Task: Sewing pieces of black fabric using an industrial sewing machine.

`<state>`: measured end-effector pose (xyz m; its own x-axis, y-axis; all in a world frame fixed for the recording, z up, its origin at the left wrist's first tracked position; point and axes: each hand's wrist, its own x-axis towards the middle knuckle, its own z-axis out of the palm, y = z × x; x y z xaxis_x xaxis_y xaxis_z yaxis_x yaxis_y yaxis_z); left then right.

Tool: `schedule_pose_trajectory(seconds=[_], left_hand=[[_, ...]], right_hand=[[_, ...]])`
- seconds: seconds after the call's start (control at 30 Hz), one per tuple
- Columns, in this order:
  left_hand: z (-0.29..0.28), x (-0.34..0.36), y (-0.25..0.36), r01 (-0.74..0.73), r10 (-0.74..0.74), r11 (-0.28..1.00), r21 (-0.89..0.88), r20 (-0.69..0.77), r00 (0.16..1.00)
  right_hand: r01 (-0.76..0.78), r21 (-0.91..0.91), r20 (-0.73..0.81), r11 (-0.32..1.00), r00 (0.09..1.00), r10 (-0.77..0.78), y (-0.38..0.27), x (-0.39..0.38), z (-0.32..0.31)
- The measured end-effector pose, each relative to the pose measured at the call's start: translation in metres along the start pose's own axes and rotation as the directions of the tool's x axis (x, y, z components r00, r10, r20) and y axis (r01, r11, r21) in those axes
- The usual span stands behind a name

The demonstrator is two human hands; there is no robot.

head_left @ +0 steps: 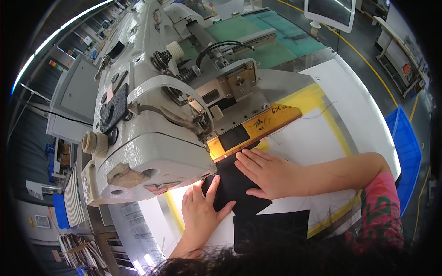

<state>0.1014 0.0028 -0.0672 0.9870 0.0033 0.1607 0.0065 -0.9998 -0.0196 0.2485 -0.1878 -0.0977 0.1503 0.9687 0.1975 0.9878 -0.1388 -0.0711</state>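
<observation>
A black flat piece of material [231,186] lies on the white work surface, its far edge against an amber template plate [272,122] at the sewing machine's clamp. My left hand [201,212] rests on the piece's left side, fingers apart, its fingertips close to the machine head [154,152]. Flat on the piece's right side lies my right hand [269,174], fingers stretched out. Neither hand grasps anything. Nearer to me, a second black piece [271,227] lies on the surface, its near edge running into dark shadow. The machine head hides the needle area.
Yellow tape [340,133] frames part of the white table [363,117]. Loose threads lie by the template. A blue bin [406,142] stands at the right edge, and a monitor [329,13] at the far right. Stacked sheets [83,253] sit at the lower left.
</observation>
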Motion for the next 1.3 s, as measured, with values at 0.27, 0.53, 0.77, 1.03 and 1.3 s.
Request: schedule_pose_trajectory(seconds=[0.27, 0.53, 0.77, 1.03, 1.3], left_hand=[[-0.002, 0.006, 0.007, 0.041, -0.042, 0.999, -0.029, -0.042, 0.998], [-0.007, 0.012, 0.017, 0.092, -0.094, 0.995, -0.039, -0.056, 0.994], [-0.007, 0.012, 0.022, 0.126, -0.127, 0.991, -0.035, -0.031, 0.991], [-0.023, 0.027, 0.028, 0.08, -0.085, 0.993, -0.089, -0.047, 0.995], [0.004, 0.056, 0.067, -0.161, 0.078, 0.934, -0.319, -0.258, 0.963]], right_hand=[[0.052, -0.042, -0.062, 0.998, 0.997, -0.055, 0.008, -0.002, -0.002], [0.133, 0.088, -0.088, 0.987, 0.988, -0.125, 0.026, -0.008, -0.003], [0.07, 0.424, -0.104, 0.903, 0.994, -0.028, 0.048, -0.032, -0.023], [0.051, 0.299, -0.174, 0.953, 0.985, 0.002, 0.072, -0.023, -0.032], [0.29, 0.161, -0.345, 0.943, 0.912, -0.222, 0.079, -0.005, -0.011]])
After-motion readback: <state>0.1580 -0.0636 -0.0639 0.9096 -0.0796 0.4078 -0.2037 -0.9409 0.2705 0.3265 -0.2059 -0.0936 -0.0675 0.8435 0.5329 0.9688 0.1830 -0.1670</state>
